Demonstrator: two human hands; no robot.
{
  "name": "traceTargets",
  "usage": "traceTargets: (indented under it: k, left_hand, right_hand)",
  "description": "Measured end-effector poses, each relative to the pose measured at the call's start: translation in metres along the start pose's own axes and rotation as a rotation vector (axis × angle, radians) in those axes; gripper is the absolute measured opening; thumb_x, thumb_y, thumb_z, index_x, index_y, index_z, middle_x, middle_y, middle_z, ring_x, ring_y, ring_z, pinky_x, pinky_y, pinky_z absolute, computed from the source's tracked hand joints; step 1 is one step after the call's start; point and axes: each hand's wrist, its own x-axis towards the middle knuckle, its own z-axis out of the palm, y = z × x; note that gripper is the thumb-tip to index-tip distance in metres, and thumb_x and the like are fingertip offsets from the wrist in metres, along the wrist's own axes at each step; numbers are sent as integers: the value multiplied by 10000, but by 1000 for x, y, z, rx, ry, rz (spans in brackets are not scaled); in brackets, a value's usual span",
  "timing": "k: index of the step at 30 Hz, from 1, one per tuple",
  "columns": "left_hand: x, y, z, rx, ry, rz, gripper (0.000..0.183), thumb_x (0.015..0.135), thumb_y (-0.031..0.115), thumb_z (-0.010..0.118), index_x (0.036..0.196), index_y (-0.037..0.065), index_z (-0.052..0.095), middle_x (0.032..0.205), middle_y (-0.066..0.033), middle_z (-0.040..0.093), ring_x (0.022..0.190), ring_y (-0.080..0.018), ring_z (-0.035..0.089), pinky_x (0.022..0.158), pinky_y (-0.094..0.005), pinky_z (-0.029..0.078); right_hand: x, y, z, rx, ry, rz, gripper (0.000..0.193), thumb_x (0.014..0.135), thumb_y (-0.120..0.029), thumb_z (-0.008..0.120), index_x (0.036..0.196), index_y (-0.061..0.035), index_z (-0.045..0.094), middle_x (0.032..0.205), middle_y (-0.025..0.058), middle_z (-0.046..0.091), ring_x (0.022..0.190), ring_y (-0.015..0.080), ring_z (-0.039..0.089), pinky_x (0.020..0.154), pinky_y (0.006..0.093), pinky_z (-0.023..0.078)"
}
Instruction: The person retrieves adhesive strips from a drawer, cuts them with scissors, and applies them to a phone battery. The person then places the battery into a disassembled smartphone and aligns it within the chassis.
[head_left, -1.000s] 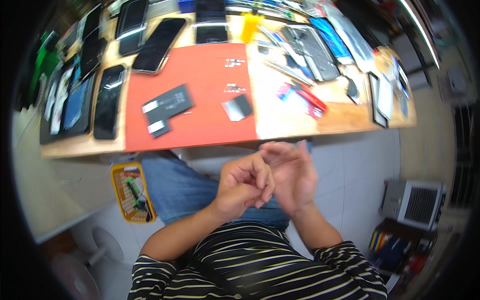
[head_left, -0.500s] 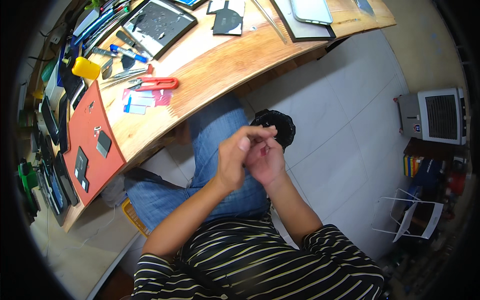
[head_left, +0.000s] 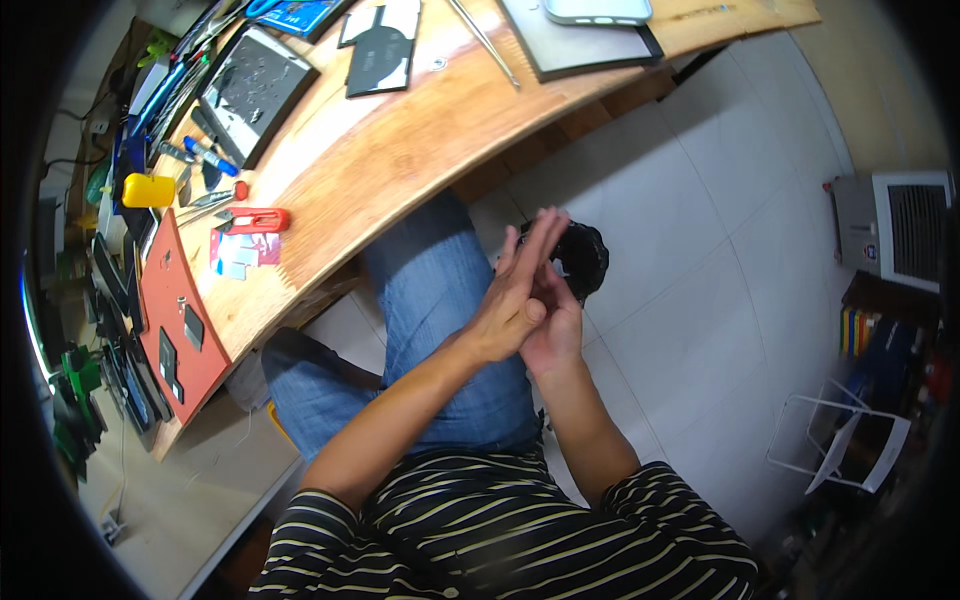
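Note:
My left hand (head_left: 512, 290) and my right hand (head_left: 553, 320) are pressed palm to palm over my lap, fingers stretched out toward the floor. Neither holds anything. They hover above my jeans-clad knee (head_left: 440, 280), away from the wooden workbench (head_left: 400, 140). A black round object (head_left: 582, 258) lies on the tiled floor just beyond my fingertips.
The bench carries an orange mat (head_left: 175, 320) with small dark parts, a red utility knife (head_left: 255, 220), a yellow bottle (head_left: 148, 190), several phones at the left edge, and a grey tray (head_left: 250, 90). A white fan heater (head_left: 900, 235) and a white wire rack (head_left: 840, 440) stand at the right.
My head has turned right, so the bench slid to the upper left. My clasped hands have opened out into flat palms pressed together.

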Motion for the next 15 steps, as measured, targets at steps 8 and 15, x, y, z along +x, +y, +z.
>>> traceTargets:
  k: [8,15]
  left_hand:
    - [17,18,-9,-432,67,-125,1363,682,1033,113,1638,77,-61,1709,-192,92,1584,-304,-3,1247,-451,-37]
    - [23,26,-10,-921,135,-116,1315,755,988,135,1623,17,-51,1654,-273,222,1570,-352,112,1261,-446,1]
  right_hand:
    - [-11,9,27,-271,-39,-235,462,943,-1,714,1363,105,552,1215,141,659,1090,137,640,978,261,504]
    - [8,-8,15,-272,-10,-154,238,948,-6,684,1178,57,675,1047,89,718,980,153,694,904,276,570]
